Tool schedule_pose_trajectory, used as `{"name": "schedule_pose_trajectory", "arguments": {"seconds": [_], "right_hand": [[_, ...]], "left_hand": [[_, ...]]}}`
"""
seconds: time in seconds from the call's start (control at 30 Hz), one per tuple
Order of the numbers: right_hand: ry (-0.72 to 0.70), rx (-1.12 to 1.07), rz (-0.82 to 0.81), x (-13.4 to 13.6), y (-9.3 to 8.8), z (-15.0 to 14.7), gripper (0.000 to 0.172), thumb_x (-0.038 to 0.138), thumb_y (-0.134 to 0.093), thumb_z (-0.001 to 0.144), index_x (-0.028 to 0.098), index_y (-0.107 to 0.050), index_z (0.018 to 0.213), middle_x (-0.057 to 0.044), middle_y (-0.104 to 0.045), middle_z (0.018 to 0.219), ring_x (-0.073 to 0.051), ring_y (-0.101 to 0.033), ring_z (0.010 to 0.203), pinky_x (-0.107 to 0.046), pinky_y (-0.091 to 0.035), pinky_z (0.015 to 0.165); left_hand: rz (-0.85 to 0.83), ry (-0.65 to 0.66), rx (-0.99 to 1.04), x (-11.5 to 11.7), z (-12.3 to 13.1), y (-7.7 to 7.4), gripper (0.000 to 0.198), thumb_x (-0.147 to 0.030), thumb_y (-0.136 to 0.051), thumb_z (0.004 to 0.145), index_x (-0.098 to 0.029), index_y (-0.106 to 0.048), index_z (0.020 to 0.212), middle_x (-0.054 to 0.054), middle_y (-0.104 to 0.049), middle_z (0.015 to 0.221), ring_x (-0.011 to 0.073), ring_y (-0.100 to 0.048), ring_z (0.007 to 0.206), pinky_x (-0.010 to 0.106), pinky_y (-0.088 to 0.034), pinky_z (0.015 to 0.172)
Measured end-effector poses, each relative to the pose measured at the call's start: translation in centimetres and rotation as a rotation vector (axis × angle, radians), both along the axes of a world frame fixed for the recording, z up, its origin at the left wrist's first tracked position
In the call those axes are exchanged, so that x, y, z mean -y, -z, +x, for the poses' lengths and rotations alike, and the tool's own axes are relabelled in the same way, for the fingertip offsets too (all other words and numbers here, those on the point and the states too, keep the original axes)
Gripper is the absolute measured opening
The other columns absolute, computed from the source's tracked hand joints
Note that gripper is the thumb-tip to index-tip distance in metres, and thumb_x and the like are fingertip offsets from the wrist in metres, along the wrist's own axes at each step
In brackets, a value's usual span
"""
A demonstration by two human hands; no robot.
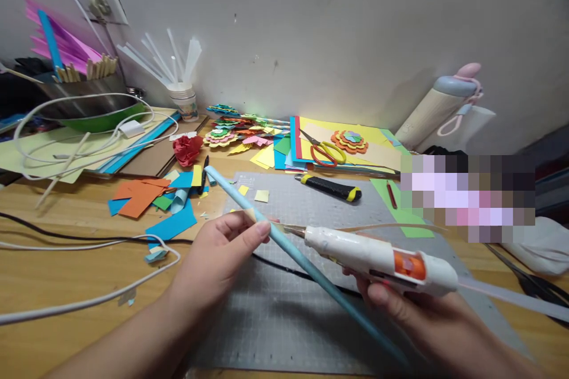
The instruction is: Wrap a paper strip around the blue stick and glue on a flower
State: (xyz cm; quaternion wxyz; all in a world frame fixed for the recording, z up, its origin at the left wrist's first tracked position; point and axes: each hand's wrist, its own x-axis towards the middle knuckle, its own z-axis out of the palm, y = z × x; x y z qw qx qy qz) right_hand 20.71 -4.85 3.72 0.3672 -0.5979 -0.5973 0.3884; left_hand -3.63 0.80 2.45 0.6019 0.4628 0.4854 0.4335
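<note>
Between its thumb and fingers, my left hand [222,249] pinches a light blue rolled paper stick [306,263], which slants from upper left to lower right. A thin tan paper strip [391,227] runs rightward from near my left fingertips, behind the glue gun. My right hand [413,311] is wrapped around a white hot glue gun [355,251] with an orange part, its grip mostly hidden. The metal nozzle points left, close to the stick and strip beside my left thumb; whether it touches, I cannot tell. A translucent glue stick [511,296] sticks out of the gun's rear.
A grey cutting mat [275,331] lies beneath, bearing a black-yellow utility knife [331,188]. Behind are scissors [324,151], layered paper flowers [222,136] and a red crumpled paper flower [186,149]. Paper scraps [140,196] and a white cable [89,314] lie left; a bottle [438,109] stands right.
</note>
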Motion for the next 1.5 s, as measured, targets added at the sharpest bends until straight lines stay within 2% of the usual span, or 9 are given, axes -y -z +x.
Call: {"name": "schedule_pose_trajectory", "arguments": {"seconds": [0.13,0.3,0.47,0.7,0.87,0.93,1.0,1.2,1.5], "right_hand": [[0.002,-0.026,-0.001,0.0,0.4,0.1,0.032,0.052,-0.069,0.074,0.033,-0.075,0.099,-0.003,-0.073,0.078,-0.024,-0.069,0.071,-0.035,-0.061,0.071],[-0.141,-0.017,0.074,-0.5,0.1,0.0,0.016,0.04,-0.067,0.078,0.029,-0.076,0.087,-0.003,-0.073,0.077,-0.022,-0.069,0.068,-0.031,-0.06,0.065],[-0.148,-0.017,0.073,-0.3,0.7,0.5,0.02,0.037,-0.067,0.079,0.03,-0.074,0.096,-0.003,-0.074,0.082,-0.023,-0.07,0.07,-0.03,-0.06,0.063],[-0.042,0.052,0.045,0.1,2.8,2.1,0.032,0.042,-0.072,0.074,0.029,-0.073,0.103,-0.004,-0.074,0.081,-0.025,-0.07,0.072,-0.033,-0.061,0.066],[-0.026,-0.018,0.015,-0.1,1.7,0.8,0.02,0.046,-0.072,0.072,0.027,-0.072,0.08,-0.001,-0.071,0.073,-0.023,-0.069,0.07,-0.032,-0.061,0.067],[0.026,-0.052,-0.001,-0.1,1.3,0.3,0.021,0.048,-0.071,0.072,0.027,-0.07,0.074,-0.001,-0.07,0.072,-0.023,-0.068,0.072,-0.032,-0.06,0.068],[0.077,-0.08,-0.018,0.0,1.3,0.0,0.023,0.05,-0.07,0.073,0.026,-0.07,0.073,-0.001,-0.069,0.071,-0.024,-0.068,0.073,-0.032,-0.059,0.068],[0.066,-0.09,-0.057,-0.2,1.7,0.4,0.023,0.046,-0.068,0.077,0.023,-0.069,0.075,-0.001,-0.065,0.064,-0.018,-0.062,0.061,-0.029,-0.056,0.061],[0.103,-0.051,0.002,-1.0,1.3,0.4,0.032,0.053,-0.065,0.077,0.022,-0.071,0.076,-0.003,-0.067,0.067,-0.02,-0.064,0.066,-0.029,-0.057,0.062]], "left_hand": [[0.017,-0.009,-0.007,0.0,0.0,0.1,0.028,-0.052,-0.073,0.071,-0.024,-0.072,0.071,0.002,-0.07,0.078,0.0218,-0.059,0.084,0.034,-0.041,0.083],[0.022,-0.011,-0.017,-0.1,0.1,0.0,0.029,-0.052,-0.073,0.07,-0.023,-0.072,0.07,0.003,-0.069,0.077,0.022,-0.058,0.082,0.034,-0.041,0.081],[0.023,-0.005,-0.027,-0.1,0.1,-0.1,0.029,-0.052,-0.072,0.071,-0.023,-0.072,0.071,0.003,-0.067,0.076,0.0215,-0.057,0.08,0.034,-0.041,0.081],[0.003,-0.01,-0.012,-0.3,0.0,0.2,0.028,-0.05,-0.071,0.073,-0.022,-0.071,0.073,0.003,-0.065,0.078,0.022,-0.056,0.083,0.037,-0.039,0.086],[0.0,-0.04,-0.011,-0.4,-0.4,0.4,0.028,-0.05,-0.072,0.073,-0.022,-0.071,0.074,0.003,-0.065,0.076,0.0227,-0.056,0.084,0.037,-0.039,0.087],[0.003,-0.062,-0.009,-0.4,-0.5,0.4,0.027,-0.05,-0.072,0.072,-0.023,-0.073,0.077,0.003,-0.066,0.077,0.023,-0.057,0.086,0.036,-0.039,0.087],[0.005,-0.08,0.0,-0.5,-0.7,0.4,0.027,-0.049,-0.074,0.071,-0.023,-0.073,0.077,0.004,-0.068,0.08,0.0232,-0.057,0.088,0.036,-0.039,0.087],[-0.003,-0.125,0.002,-0.8,-0.9,0.5,0.024,-0.048,-0.074,0.071,-0.024,-0.073,0.074,0.003,-0.067,0.079,0.0213,-0.056,0.084,0.034,-0.04,0.084],[0.024,-0.247,0.026,-1.2,-0.6,-0.1,0.024,-0.043,-0.079,0.065,-0.02,-0.072,0.068,0.005,-0.068,0.073,0.0244,-0.059,0.08,0.035,-0.045,0.079]]}}
